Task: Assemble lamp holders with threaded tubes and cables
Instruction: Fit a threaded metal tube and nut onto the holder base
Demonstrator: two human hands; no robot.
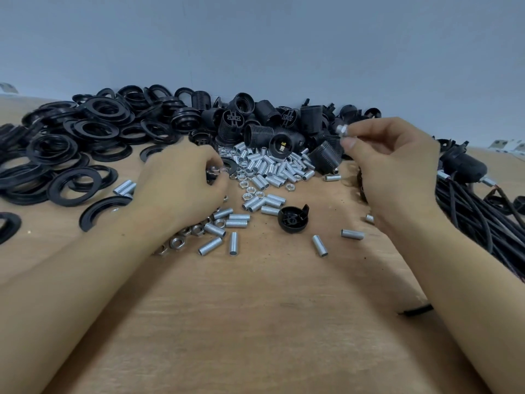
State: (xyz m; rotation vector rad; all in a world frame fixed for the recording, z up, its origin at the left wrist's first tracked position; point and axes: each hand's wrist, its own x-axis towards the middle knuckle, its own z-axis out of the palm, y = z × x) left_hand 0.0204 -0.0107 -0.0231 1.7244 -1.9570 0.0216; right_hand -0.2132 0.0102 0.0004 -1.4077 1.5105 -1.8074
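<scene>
Head view, the only one supplied. We record a wooden surface (284,308) carrying the stock: black collar rings (71,155) heaped toward the far left corner, black lamp holders (272,123) banked along the far edge at centre, a scatter of threaded tubes (272,172) and hex nuts (250,191) in the middle, and a bundle of black cables (477,223) along the right edge. One holder cap (294,220) lies alone, near the centre, just right of the tube scatter.

The right hand (397,166) is raised over the right of the holder bank. Its grip is closed in a pinch: thumb and forefinger hold a small metal piece (342,129), apparently a short tube with a nut at one end; we cannot tell how far the nut is threaded on. The piece's long axis runs roughly level, pointing left.

The left hand (184,186) rests low on the left part of the nut-and-tube scatter, fingers curled over several nuts; we cannot tell whether any one nut is actually gripped.

We judge the step in hand to be fitting nut to tube. The loose cap lies nearer the person and to the left of the right hand, about midway between the two hands; the nearest holders sit directly below the held piece, so the right hand is the closer to them.
</scene>
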